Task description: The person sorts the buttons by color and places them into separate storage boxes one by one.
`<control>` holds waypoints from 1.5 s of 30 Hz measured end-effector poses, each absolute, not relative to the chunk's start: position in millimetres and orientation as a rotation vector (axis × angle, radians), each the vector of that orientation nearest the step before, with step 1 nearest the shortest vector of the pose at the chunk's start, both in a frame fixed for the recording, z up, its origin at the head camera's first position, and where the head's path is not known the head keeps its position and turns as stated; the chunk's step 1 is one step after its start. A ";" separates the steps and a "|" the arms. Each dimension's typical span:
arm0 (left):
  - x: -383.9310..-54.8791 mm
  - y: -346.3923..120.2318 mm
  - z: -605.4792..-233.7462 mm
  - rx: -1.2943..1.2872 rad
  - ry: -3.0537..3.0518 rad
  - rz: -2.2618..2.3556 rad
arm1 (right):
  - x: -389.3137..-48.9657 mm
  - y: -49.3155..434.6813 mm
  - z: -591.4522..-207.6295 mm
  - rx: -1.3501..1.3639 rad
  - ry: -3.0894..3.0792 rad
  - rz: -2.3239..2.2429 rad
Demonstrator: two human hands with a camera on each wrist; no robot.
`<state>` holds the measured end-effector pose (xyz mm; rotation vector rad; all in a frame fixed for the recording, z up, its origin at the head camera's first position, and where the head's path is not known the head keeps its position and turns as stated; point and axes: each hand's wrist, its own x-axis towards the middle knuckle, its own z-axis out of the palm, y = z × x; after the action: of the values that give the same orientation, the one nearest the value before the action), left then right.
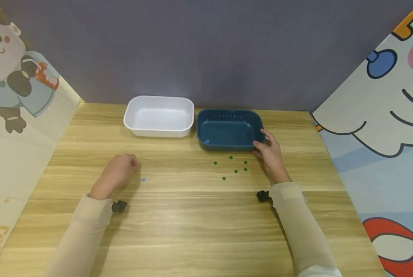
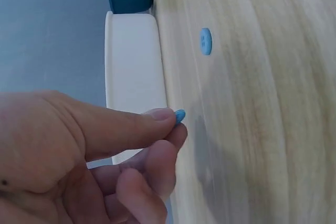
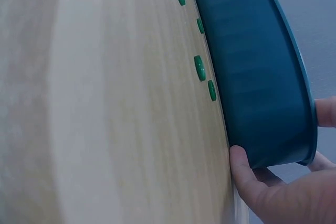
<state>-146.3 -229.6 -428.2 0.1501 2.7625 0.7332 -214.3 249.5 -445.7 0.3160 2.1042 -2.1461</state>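
Note:
My left hand [image 1: 117, 171] pinches a small blue button [image 2: 180, 116] between thumb and fingertip, above the wooden table in front of the white bin [image 1: 160, 133]. Another blue button [image 1: 143, 179] lies on the table just right of that hand. At the right end of the dark teal bin [image 1: 232, 147], my right hand [image 1: 270, 154] holds its near corner, the thumb low on the outer wall and fingers at the rim. Several green buttons [image 1: 224, 178] lie scattered on the table in front of this bin.
Both bins stand side by side at the back of the table [image 1: 192, 227], near a grey upright panel [image 1: 206, 54]. Small light-blue spots [image 1: 206, 142] show in the teal bin's near left corner; I cannot tell what they are. Cartoon-printed walls flank the table.

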 end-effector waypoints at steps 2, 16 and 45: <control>-147.0 -229.6 -428.3 0.152 2.771 0.743 | -213.7 249.1 -444.4 0.312 2.108 -2.142; -159.3 -223.0 -433.3 0.124 2.776 0.947 | -223.7 257.9 -470.2 0.317 2.133 -2.146; -182.9 -190.7 -417.0 0.111 2.760 1.271 | -222.8 257.3 -472.3 0.304 2.186 -2.134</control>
<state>-182.9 -190.7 -417.0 0.1115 2.7598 1.2709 -222.8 257.3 -472.3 0.3041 2.1859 -2.1344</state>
